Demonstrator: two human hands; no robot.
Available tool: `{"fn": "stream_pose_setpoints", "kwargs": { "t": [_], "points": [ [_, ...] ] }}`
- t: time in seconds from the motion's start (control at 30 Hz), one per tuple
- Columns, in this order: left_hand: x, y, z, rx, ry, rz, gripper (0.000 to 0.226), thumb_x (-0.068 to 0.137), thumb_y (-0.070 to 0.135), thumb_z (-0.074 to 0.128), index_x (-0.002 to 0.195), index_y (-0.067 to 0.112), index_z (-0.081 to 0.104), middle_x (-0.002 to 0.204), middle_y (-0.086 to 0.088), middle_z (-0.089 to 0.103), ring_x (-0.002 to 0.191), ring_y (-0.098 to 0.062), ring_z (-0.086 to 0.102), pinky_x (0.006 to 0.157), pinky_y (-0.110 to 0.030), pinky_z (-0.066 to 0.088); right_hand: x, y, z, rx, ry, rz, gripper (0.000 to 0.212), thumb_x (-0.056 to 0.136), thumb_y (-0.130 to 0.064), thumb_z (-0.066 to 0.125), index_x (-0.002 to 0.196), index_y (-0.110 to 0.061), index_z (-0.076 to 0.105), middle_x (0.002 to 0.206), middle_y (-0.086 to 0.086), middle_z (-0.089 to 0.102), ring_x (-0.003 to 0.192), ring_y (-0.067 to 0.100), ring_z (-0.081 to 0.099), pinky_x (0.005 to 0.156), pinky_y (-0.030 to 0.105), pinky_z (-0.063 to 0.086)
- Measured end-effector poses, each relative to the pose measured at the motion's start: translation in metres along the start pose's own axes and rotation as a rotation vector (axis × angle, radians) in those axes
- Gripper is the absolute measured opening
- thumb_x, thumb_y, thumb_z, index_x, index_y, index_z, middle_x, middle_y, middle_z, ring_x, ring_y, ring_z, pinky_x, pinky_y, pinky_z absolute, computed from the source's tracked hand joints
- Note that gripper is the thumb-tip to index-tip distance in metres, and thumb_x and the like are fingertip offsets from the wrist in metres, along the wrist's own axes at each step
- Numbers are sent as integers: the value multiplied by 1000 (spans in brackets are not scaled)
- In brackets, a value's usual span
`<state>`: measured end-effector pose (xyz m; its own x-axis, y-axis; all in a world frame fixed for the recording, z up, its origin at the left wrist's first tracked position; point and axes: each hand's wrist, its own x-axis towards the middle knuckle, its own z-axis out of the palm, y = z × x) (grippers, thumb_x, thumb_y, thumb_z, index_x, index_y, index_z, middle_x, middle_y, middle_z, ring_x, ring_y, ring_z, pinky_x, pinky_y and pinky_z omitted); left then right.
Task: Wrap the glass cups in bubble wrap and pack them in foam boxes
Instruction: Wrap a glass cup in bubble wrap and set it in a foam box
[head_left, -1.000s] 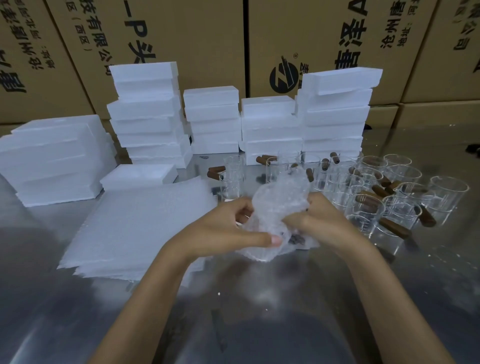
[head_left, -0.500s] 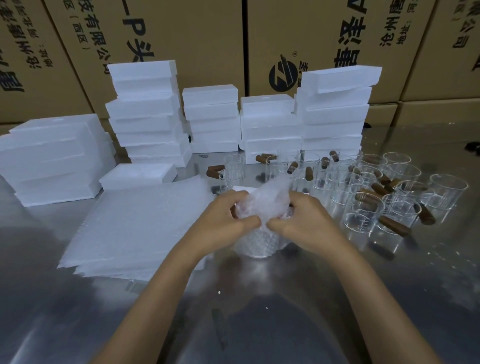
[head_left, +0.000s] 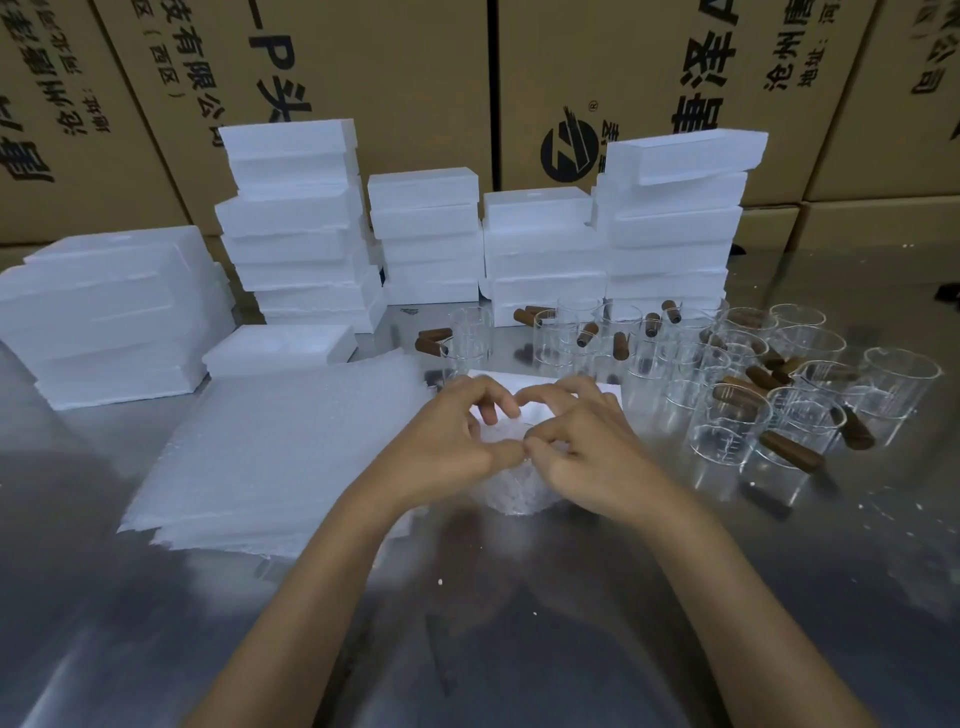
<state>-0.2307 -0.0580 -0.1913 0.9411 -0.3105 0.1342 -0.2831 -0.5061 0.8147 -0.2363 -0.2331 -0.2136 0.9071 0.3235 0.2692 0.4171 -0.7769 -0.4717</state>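
Printed cardboard cartons (head_left: 363, 78) form a wall behind a shiny metal table (head_left: 519, 597), and stacks of white foam boxes (head_left: 426, 239) stand along its far side. A pile of bubble wrap sheets (head_left: 280, 447) lies to the left, with one foam box (head_left: 280, 351) just behind it. To the right stands a crowd of bare glass cups (head_left: 727, 441) with brown wooden handles.

The cup being worked on (head_left: 511, 488) stands upright on the table in front of the person, already sheathed in bubble wrap, between the two hands. The left hand (head_left: 447, 441) and the right hand (head_left: 587, 447) meet over its mouth, fingers curled, thumb tips touching, pinching the loose top of the wrap and pressing it down into the opening. A white foam piece (head_left: 610, 389) shows just behind the knuckles; whether it is an open box I cannot tell.

The step appears to be the tuck that closes the wrap. To do it well, the excess should go evenly down into the mouth, so no rim is left bare and the bundle stays slim enough for a box. Pressure should be straight down, since a sideways push could tip the cup or slide it on the slick metal. One hand should hold the side while the other finishes the tuck, or the wrap may spring open.
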Motion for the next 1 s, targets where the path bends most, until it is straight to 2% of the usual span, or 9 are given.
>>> {"fn": "stream_pose_setpoints", "kwargs": {
  "t": [0.13, 0.23, 0.33, 0.43, 0.53, 0.6, 0.77, 0.9, 1.0],
  "points": [
    [-1, -1, 9, 223, 35, 76, 10, 80, 22, 74, 71, 24, 72, 87, 11, 50, 72, 2, 48, 64, -11, 34, 0, -6, -3, 220, 102, 70, 33, 82, -31, 45, 57, -38, 66, 127, -24, 59, 123, 1, 36, 99, 20, 29],
    [-3, -2, 18, 410, 64, 132, 20, 87, 23, 63, 71, 16, 71, 94, 3, 46, 93, -9, 41, 75, -17, 34, -2, -2, -14, 474, 328, 95, 36, 79, -20, 47, 49, -20, 68, 108, -19, 69, 116, -2, 45, 88, 8, 31],
    [-4, -3, 22, 543, 45, 194, 33, 93, 22, 51, 61, 15, 59, 92, 1, 42, 94, -15, 37, 81, -26, 36, -2, -2, -14, 431, 228, 114, 40, 76, -26, 41, 42, -19, 61, 111, -22, 68, 120, -4, 41, 94, 18, 31],
    [-5, 0, 18, 473, 67, 175, 30, 92, 22, 50, 69, 10, 64, 88, 5, 48, 87, -10, 43, 72, -25, 35, 0, -2, -5, 351, 182, 114, 38, 73, -28, 39, 38, -24, 52, 112, -21, 67, 121, -1, 41, 96, 26, 36],
    [-7, 6, 10, 393, 160, 189, 14, 82, 32, 55, 77, 27, 68, 80, 14, 61, 83, -2, 49, 66, -19, 36, 2, 2, -1, 450, 222, 111, 34, 75, -29, 41, 48, -18, 59, 103, -21, 69, 117, -5, 44, 88, 18, 34],
    [-9, 9, 10, 394, 118, 207, 23, 75, 44, 51, 74, 28, 68, 77, 17, 65, 88, -1, 49, 67, -20, 39, 3, 5, 1, 478, 225, 113, 35, 77, -30, 41, 54, -17, 63, 101, -21, 68, 115, -6, 45, 90, 17, 32],
    [-12, 6, 20, 611, 36, 280, 45, 75, 65, 47, 66, 25, 66, 69, 11, 62, 88, -9, 41, 69, -28, 45, 4, 9, 10, 255, 104, 184, 34, 68, -51, 28, 68, -40, 60, 125, -21, 56, 126, 5, 39, 107, 30, 34],
    [-9, -3, 20, 706, 30, 337, 40, 75, 67, 60, 81, 29, 73, 108, 15, 46, 100, -8, 32, 86, -25, 38, 6, 6, 7, 476, 283, 180, 31, 80, -36, 43, 69, -33, 71, 118, -24, 62, 121, -5, 41, 102, 22, 33],
    [-8, -9, 22, 658, -9, 294, 34, 75, 64, 68, 77, 30, 68, 135, 14, 33, 119, -10, 28, 96, -26, 36, 7, 21, 0, 460, 518, 320, 22, 95, -25, 51, 105, -30, 69, 116, -23, 60, 124, 3, 45, 101, 30, 37]
  ]
}}
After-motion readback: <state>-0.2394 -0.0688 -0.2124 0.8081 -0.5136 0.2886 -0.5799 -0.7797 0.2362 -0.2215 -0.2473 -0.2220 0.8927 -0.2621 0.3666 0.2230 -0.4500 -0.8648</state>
